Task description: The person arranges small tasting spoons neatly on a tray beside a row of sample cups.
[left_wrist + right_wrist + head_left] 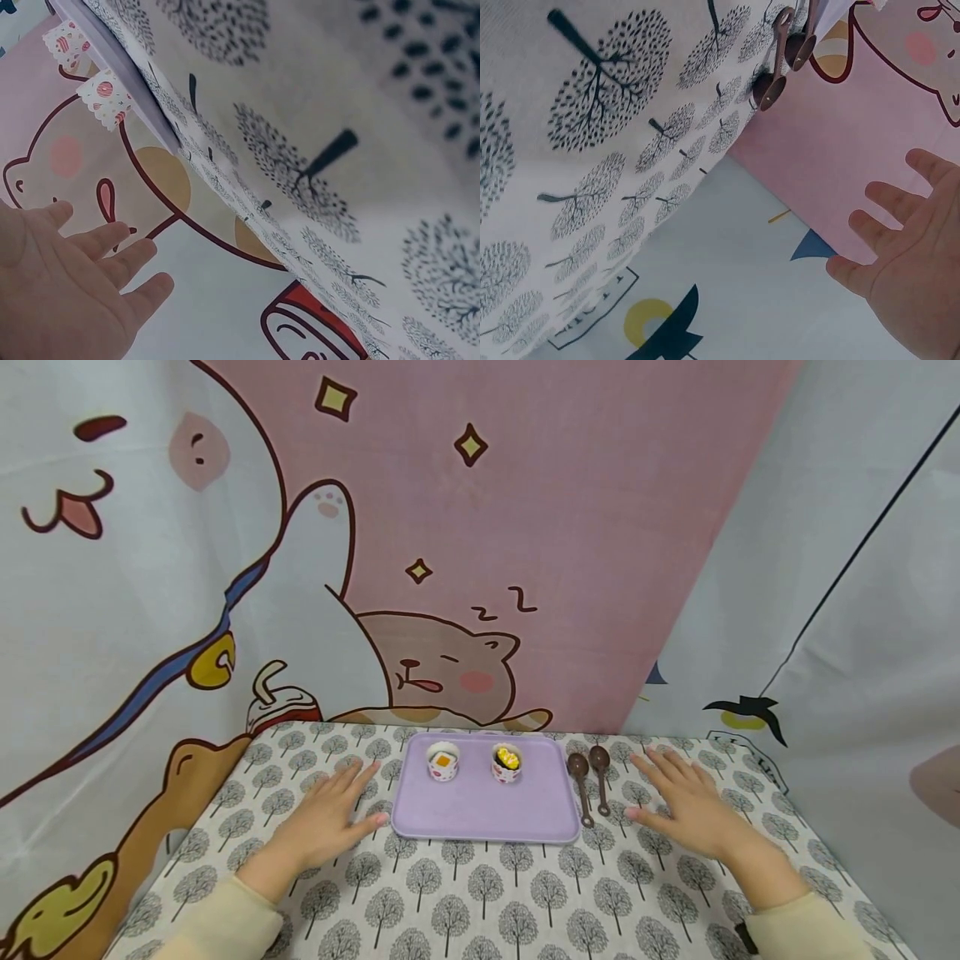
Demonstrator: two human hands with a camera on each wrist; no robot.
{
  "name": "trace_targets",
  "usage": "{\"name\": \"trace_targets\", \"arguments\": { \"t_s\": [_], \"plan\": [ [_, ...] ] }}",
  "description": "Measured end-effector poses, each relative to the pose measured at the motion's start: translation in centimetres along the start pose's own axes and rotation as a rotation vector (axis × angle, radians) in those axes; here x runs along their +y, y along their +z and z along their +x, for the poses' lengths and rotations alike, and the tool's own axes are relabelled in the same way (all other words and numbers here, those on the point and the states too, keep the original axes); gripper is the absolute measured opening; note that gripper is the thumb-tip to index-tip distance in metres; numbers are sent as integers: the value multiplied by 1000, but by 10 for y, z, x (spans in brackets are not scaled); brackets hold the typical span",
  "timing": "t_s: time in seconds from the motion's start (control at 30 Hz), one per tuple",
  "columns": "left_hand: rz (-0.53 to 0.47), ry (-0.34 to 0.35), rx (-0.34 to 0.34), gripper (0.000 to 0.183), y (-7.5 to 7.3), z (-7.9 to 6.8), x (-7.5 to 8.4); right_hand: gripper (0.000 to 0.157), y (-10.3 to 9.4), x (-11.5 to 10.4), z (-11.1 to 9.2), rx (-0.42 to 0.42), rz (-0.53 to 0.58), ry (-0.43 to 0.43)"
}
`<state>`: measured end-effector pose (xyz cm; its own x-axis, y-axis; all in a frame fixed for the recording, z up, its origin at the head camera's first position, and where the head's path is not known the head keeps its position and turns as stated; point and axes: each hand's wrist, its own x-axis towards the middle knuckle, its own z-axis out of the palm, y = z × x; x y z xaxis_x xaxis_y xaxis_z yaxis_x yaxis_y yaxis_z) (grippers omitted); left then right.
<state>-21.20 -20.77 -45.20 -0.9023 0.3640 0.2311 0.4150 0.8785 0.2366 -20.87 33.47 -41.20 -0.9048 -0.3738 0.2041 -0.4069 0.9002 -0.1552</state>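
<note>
My left hand [328,814] is left of a purple tray [480,814], fingers spread and holding nothing. On the right, my right hand [688,806] has its fingers spread too, near two brown spoons [577,766] [599,758] that lie beside the tray's right edge. A white patterned paper cup [444,771] with an orange-and-white piece inside stands on the tray's left part. Right of it stands a similar cup [506,774] with a yellow topping over something dark. The left wrist view shows the left palm [67,292] with fingers extended; the right palm [915,277] looks alike.
A white cloth [450,893] printed with grey trees covers the table. Behind the table hangs a curtain [585,527] with cartoon animals on pink and white, and it continues along both sides.
</note>
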Motion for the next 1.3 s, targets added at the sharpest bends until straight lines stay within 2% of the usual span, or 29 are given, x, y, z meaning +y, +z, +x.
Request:
{"name": "trace_targets", "arguments": {
  "t_s": [0.37, 0.53, 0.77, 1.03, 1.3],
  "plan": [
    [-46, -21, -10, 79, 3, 2, 7, 82, 10, -7, 2, -7, 39, 0],
    [-92, -22, -26, 77, 5, 3, 10, 80, 13, -10, 2, 15, 40, -23],
    [-102, -35, -40, 76, 7, 4, 12, 79, 16, -15, 3, 23, 41, -33],
    [-201, -56, -64, 80, 11, 9, 17, 80, 21, -20, 4, 8, 60, -9],
    [-248, -76, -78, 78, 14, 13, 24, 78, 24, -28, 6, 19, 107, -21]
  ]
}}
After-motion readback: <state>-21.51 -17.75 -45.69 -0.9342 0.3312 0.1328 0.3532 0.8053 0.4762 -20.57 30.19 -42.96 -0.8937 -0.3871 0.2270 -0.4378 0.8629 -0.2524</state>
